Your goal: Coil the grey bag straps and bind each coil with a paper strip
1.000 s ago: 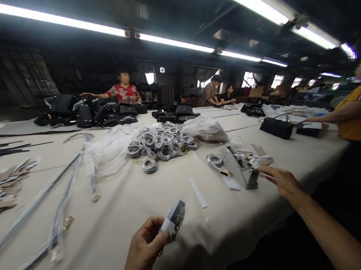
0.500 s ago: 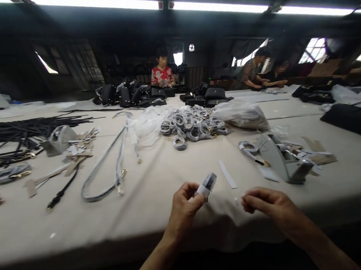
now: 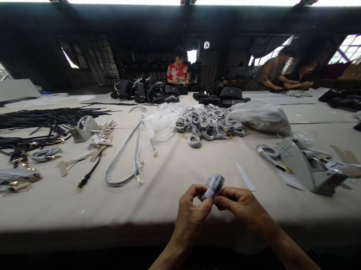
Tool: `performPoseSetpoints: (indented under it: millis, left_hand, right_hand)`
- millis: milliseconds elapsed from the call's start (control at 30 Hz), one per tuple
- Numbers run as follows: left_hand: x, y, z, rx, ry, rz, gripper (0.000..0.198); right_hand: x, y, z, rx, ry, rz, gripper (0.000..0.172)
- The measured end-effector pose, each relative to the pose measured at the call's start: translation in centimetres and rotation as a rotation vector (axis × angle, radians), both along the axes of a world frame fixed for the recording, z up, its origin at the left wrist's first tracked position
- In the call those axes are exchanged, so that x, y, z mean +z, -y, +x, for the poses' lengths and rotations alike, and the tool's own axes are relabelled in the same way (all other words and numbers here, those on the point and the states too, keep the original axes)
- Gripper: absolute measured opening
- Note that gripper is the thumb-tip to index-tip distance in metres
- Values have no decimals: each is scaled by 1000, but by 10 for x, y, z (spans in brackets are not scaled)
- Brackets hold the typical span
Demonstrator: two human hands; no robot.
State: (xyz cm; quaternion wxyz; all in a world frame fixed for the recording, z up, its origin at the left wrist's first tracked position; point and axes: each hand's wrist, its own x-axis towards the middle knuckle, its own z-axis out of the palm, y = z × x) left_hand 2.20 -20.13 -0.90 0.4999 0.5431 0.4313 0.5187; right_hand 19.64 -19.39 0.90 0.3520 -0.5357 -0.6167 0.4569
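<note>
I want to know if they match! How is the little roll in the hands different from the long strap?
The roll is wound up small; the long strap lies open in a loop. The roll sits between the left hand and right hand; the strap rests on the table. The roll has a white paper band; the strap shows a gold clip. Both look grey and shiny.

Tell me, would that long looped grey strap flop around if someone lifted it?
Probably floppy: the grey strap lies in a slack curve on the table. Its glossy wrapping may feel slippery, and the metal clip at one end would likely swing when lifted.
</note>
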Motion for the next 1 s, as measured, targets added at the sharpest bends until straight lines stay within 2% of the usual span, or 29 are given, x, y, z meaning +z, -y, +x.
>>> performPoseSetpoints:
  millis: [100, 200, 367, 500, 567, 700, 800, 900, 1000]
  left_hand:
    - [-1, -6, -8, -162, 187, -115, 16]
    - [-3, -13, -12, -218, 270, -190, 24]
    - [-15, -19, -9, -100, 154, -55, 17]
    - [-24, -28, -8, 37, 71, 14, 16]
    - [-26, -34, -10, 108, 26, 89, 14]
    - [-36, -43, -13, 144, -227, 312, 7]
    - [-48, -46, -14, 143, -320, 349, 18]
    - [-58, -48, -22, 156, -293, 339, 40]
    - [-59, -51, -38, 146, -327, 369, 48]
  right_hand:
    - [4, -1, -4, 41, 54, 63, 21]
    - [2, -4, -13, -63, 91, 129, 22]
    - [-13, -22, -28, -213, 1, 9, 24]
    - [-19, -34, -31, -255, -63, 50, 24]
    - [-21, -37, -31, -232, -144, 37, 36]
    - [-29, -38, -35, -204, -310, -34, 78]
    - [-32, -44, -41, -164, -315, -100, 83]
    - [-23, -71, -39, -53, -294, -126, 77]
    - [9, -124, -21, -86, -261, 0, 76]
